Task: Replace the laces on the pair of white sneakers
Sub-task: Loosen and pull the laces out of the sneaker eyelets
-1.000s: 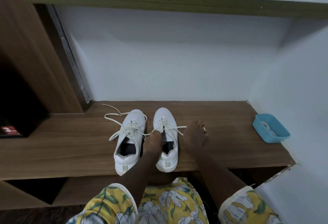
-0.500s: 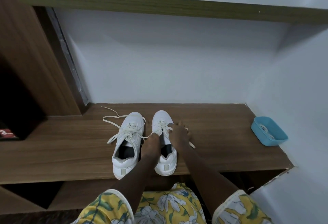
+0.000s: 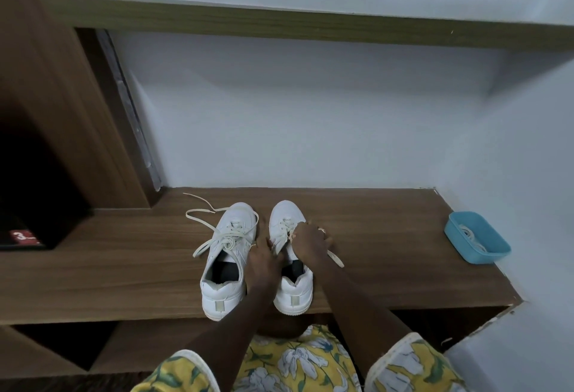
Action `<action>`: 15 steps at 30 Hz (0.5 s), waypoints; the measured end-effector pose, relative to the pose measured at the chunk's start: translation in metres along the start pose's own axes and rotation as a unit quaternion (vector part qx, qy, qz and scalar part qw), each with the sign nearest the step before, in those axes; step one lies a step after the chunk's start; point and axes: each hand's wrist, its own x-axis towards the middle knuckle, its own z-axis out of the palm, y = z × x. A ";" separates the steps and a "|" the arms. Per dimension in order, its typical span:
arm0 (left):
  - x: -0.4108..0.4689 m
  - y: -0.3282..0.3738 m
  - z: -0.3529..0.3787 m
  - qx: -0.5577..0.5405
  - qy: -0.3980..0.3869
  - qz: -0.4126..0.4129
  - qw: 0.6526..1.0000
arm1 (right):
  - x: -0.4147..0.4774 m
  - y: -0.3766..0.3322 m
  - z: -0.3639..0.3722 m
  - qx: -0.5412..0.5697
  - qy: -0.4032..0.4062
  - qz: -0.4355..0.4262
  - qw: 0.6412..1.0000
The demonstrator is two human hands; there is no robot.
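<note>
Two white sneakers stand side by side on the wooden bench, toes toward the wall. The left sneaker has its cream lace untied and trailing off to the left. The right sneaker is partly covered by both hands. My right hand pinches the right sneaker's lace over the eyelets; a loose lace end lies on the bench just right of it. My left hand grips the right sneaker's left side at the tongue.
A blue plastic tub with white laces coiled inside sits at the bench's far right by the wall. A dark cabinet opening is at the left. White walls close the back and right.
My right hand moved left from the bench beside the right sneaker onto its laces. The lace that was stretched out to the right now lies slack. My left hand stayed on the shoe.
</note>
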 end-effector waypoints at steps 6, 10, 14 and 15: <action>-0.002 0.003 0.000 0.042 -0.016 -0.028 0.999 | 0.005 0.023 -0.006 0.033 0.060 0.089 0.994; -0.004 0.003 0.001 0.043 -0.010 -0.031 0.999 | 0.008 0.047 -0.013 0.071 0.096 0.156 0.980; -0.005 0.004 0.002 0.050 -0.005 -0.043 0.998 | 0.002 0.058 -0.009 0.052 0.094 0.159 0.981; -0.005 0.004 0.002 0.054 -0.005 -0.044 0.998 | 0.000 0.057 -0.008 0.058 0.089 0.157 0.982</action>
